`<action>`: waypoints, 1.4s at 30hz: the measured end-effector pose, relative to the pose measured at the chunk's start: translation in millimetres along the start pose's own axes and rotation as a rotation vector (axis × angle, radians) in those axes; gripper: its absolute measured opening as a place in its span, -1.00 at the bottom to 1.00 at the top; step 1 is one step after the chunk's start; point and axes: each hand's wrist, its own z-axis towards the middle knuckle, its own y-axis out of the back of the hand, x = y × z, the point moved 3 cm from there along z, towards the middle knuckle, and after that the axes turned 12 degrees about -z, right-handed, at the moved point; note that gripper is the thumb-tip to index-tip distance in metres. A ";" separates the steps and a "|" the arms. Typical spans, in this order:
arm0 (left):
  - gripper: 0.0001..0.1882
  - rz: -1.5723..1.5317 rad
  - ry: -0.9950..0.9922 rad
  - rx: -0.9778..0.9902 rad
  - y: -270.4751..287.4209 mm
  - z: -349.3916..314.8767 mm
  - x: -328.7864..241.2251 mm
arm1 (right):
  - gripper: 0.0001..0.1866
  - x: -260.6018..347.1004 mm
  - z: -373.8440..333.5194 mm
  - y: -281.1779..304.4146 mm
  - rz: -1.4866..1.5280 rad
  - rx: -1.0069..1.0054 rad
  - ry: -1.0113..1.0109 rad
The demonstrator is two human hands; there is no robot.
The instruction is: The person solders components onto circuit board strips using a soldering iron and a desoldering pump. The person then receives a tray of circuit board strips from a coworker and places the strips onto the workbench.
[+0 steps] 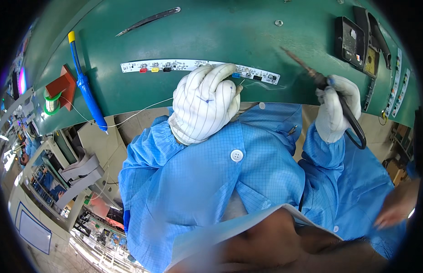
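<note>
A long, slightly curved white circuit board [175,65] lies on the green tabletop, with red, yellow, black and blue parts along it. My left hand [204,104], in a white striped glove, rests over the middle of the board's near edge, fingers curled. Thin solder wire [143,107] runs into that hand from the left, and a short end shows by the fingertips; the grip itself is hidden. In my gloved right hand [337,107] is a soldering iron [318,78], its tip pointing up and left, to the right of the board and apart from it.
Solder spool [51,104] stands by a red-brown block [62,86] at left, beside a blue desoldering pump [90,98]. Black tweezers [150,20] lie far left. An iron stand [352,43] and several board strips [393,86] occupy the right. Another person's hand [397,204] shows lower right.
</note>
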 end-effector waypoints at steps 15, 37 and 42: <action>-0.79 -0.011 0.071 0.029 62.4 1.1 26.5 | -0.73 -52.1 3.5 46.1 -0.383 -0.445 0.179; -0.77 0.028 -0.060 -0.748 167.5 -11.4 127.6 | -0.56 -30.0 21.6 62.8 0.190 -0.294 -0.311; -0.70 0.322 0.709 -0.556 214.7 87.6 260.8 | -0.62 -1.5 -8.5 104.2 0.071 -0.579 -0.109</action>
